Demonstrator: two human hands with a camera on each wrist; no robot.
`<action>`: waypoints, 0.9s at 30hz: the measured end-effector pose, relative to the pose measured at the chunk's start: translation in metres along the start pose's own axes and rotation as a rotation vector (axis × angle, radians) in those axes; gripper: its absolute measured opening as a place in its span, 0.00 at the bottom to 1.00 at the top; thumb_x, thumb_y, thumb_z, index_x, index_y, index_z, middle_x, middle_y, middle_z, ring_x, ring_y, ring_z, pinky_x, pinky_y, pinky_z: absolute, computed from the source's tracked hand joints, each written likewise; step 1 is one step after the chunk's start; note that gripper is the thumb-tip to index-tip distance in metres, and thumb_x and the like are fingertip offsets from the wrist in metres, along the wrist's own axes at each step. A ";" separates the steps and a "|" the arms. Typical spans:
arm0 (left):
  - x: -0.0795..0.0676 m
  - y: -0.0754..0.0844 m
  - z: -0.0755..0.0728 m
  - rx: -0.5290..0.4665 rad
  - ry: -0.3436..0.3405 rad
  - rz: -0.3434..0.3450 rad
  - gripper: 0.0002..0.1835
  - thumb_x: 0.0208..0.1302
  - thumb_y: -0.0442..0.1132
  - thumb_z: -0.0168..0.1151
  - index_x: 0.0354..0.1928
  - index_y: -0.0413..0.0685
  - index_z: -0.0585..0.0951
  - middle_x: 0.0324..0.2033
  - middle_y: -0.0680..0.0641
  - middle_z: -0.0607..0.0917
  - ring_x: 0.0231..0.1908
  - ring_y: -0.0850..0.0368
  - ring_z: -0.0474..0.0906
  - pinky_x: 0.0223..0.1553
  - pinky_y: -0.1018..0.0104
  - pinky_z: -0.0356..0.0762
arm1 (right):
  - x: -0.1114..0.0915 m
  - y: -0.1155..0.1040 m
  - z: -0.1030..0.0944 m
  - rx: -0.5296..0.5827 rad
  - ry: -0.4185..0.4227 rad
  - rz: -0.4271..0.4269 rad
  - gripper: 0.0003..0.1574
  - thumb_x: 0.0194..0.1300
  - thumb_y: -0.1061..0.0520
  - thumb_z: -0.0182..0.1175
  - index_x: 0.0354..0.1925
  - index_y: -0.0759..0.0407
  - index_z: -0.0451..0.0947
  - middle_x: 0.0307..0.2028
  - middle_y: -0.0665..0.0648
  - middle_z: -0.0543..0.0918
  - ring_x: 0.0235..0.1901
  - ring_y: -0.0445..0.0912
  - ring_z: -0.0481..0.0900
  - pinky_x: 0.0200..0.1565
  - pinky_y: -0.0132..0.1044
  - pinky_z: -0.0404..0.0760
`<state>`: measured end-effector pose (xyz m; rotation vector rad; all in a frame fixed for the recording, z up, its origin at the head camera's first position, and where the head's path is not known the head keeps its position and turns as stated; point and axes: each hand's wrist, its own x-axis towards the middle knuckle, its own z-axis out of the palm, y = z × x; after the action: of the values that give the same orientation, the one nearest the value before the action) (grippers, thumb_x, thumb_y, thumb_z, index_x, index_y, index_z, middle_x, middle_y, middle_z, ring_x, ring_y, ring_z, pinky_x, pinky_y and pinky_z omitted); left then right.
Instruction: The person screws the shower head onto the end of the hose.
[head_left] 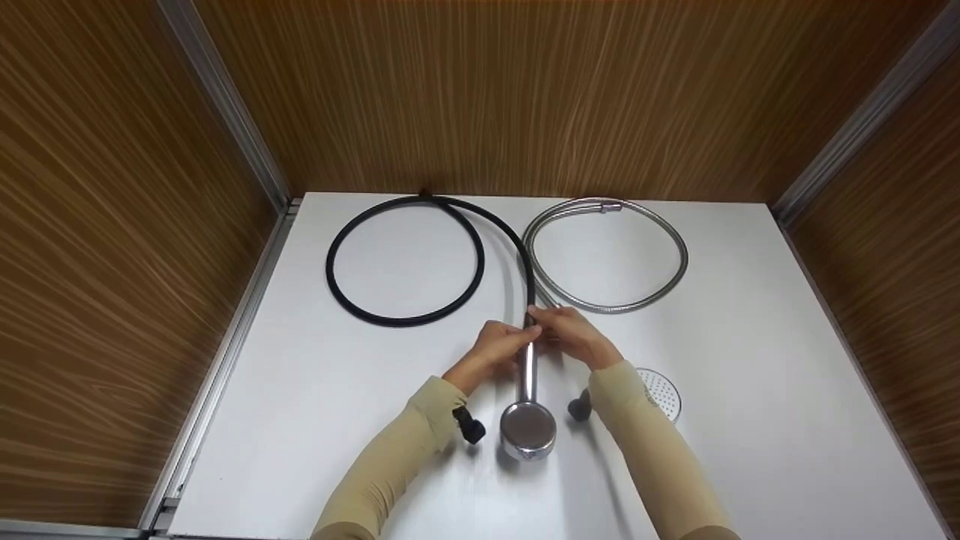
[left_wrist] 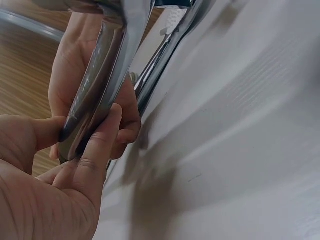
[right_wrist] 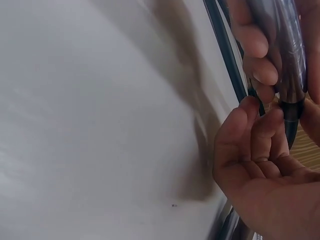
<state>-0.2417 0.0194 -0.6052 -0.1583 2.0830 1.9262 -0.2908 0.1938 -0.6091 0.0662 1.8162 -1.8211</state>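
Note:
A chrome shower head points toward me, its handle running away to the black hose. My left hand grips the handle near its far end, thumb and fingers on either side, as the left wrist view shows with the chrome handle. Right at the joint, my right hand pinches the hose's end between thumb and fingers. In the right wrist view the dark hose end meets the handle tip. The fingers partly hide the thread.
A coiled metal hose lies at the back right, and the black hose loops at the back left. A second shower head with a perforated white face lies partly under the right sleeve. Wood-grain panels enclose the white table.

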 end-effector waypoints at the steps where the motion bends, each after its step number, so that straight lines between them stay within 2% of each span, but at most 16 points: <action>1: 0.000 0.000 0.000 0.000 0.002 0.004 0.19 0.65 0.48 0.74 0.27 0.37 0.89 0.14 0.56 0.78 0.18 0.64 0.77 0.19 0.72 0.73 | 0.000 0.000 0.000 0.009 0.001 -0.001 0.18 0.81 0.48 0.58 0.38 0.57 0.84 0.28 0.51 0.87 0.33 0.43 0.84 0.41 0.35 0.86; 5: -0.001 0.000 -0.001 0.019 0.014 0.020 0.21 0.66 0.48 0.74 0.16 0.49 0.82 0.13 0.56 0.76 0.18 0.63 0.75 0.19 0.73 0.72 | -0.001 0.000 0.002 0.036 -0.015 -0.001 0.19 0.81 0.49 0.57 0.46 0.64 0.84 0.30 0.52 0.88 0.34 0.45 0.85 0.42 0.37 0.87; 9: -0.001 0.000 -0.001 0.028 0.019 0.024 0.22 0.65 0.47 0.74 0.15 0.51 0.80 0.12 0.56 0.74 0.17 0.63 0.74 0.19 0.73 0.72 | 0.000 0.000 0.003 0.033 -0.039 -0.004 0.23 0.81 0.51 0.56 0.54 0.71 0.81 0.32 0.52 0.89 0.35 0.45 0.86 0.43 0.37 0.87; 12: -0.001 0.001 -0.002 0.028 0.017 0.020 0.20 0.65 0.48 0.75 0.16 0.50 0.83 0.13 0.56 0.76 0.17 0.63 0.75 0.19 0.73 0.74 | 0.000 0.001 0.003 0.028 -0.030 -0.012 0.19 0.80 0.51 0.57 0.49 0.68 0.83 0.30 0.52 0.88 0.34 0.44 0.85 0.42 0.36 0.87; 15: -0.001 0.001 -0.001 0.034 0.013 0.010 0.20 0.64 0.49 0.75 0.17 0.50 0.85 0.13 0.56 0.76 0.18 0.63 0.75 0.19 0.73 0.74 | 0.001 0.001 0.004 0.022 -0.008 -0.011 0.16 0.79 0.51 0.59 0.39 0.60 0.85 0.27 0.50 0.86 0.31 0.42 0.84 0.40 0.34 0.85; 18: 0.000 0.001 -0.001 0.038 0.009 0.001 0.21 0.64 0.50 0.75 0.16 0.51 0.83 0.13 0.56 0.76 0.18 0.62 0.74 0.19 0.72 0.74 | 0.000 0.000 0.005 0.003 0.013 -0.008 0.16 0.79 0.50 0.61 0.33 0.56 0.84 0.25 0.49 0.84 0.29 0.41 0.82 0.39 0.33 0.84; 27: 0.001 0.001 -0.001 0.066 0.008 -0.021 0.23 0.65 0.51 0.75 0.15 0.52 0.79 0.13 0.57 0.73 0.18 0.62 0.72 0.19 0.72 0.72 | -0.002 -0.004 0.006 -0.071 0.068 -0.020 0.16 0.75 0.48 0.65 0.34 0.57 0.83 0.24 0.47 0.83 0.31 0.41 0.82 0.45 0.34 0.83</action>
<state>-0.2428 0.0185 -0.6043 -0.1739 2.1385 1.8449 -0.2887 0.1886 -0.6039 0.0847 1.9336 -1.7865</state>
